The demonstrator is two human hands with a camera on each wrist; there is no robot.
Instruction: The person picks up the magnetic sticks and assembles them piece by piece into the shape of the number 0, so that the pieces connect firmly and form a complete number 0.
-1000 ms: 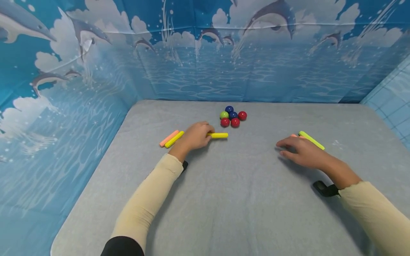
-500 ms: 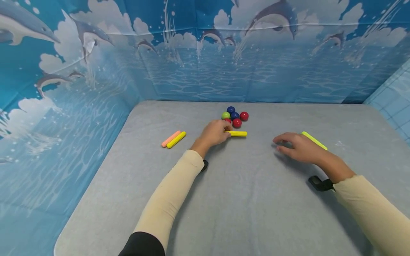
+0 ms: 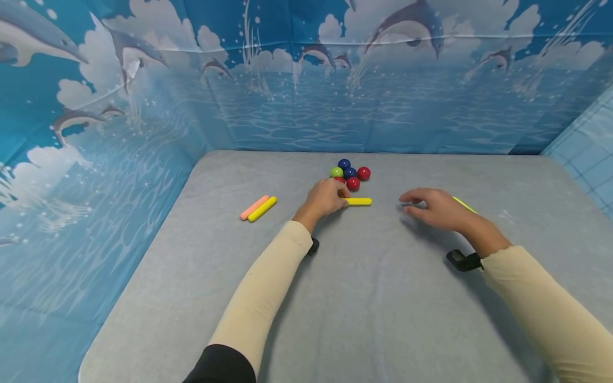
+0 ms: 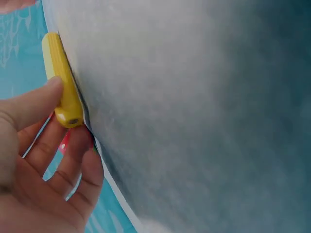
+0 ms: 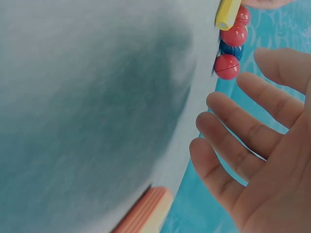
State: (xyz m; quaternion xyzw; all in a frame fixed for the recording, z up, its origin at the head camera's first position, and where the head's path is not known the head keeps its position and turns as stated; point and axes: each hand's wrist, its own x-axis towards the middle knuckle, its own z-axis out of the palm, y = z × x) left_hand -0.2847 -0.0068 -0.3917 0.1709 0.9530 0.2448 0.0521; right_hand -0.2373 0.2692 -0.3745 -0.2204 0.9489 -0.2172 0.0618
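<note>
Just in front of a cluster of shiny balls, my left hand [image 3: 322, 199] pinches a ribbed yellow stick [image 3: 360, 201] by its left end. The left wrist view has the thumb against the stick's side and fingers behind it, close over the grey cloth. My right hand [image 3: 433, 208] hovers to the right with fingers spread and slightly bent, holding nothing. Partly hidden behind it is a lime-yellow stick [image 3: 464, 204]. An orange ribbed stick [image 5: 146, 211] shows below that hand in the right wrist view; the hand hides it in the head view.
The cluster has red balls [image 3: 353, 184], blue balls [image 3: 350, 173] and a green ball [image 3: 336, 172]. Left of my left hand, an orange stick [image 3: 254, 207] and another yellow stick [image 3: 262, 209] lie side by side. A dolphin-print curtain [image 3: 316, 106] borders the grey table [image 3: 373, 298].
My left hand has carried the yellow stick rightward to in front of the balls, then nearly stopped. My right hand has drifted left and a little farther from me, covering the orange stick.
</note>
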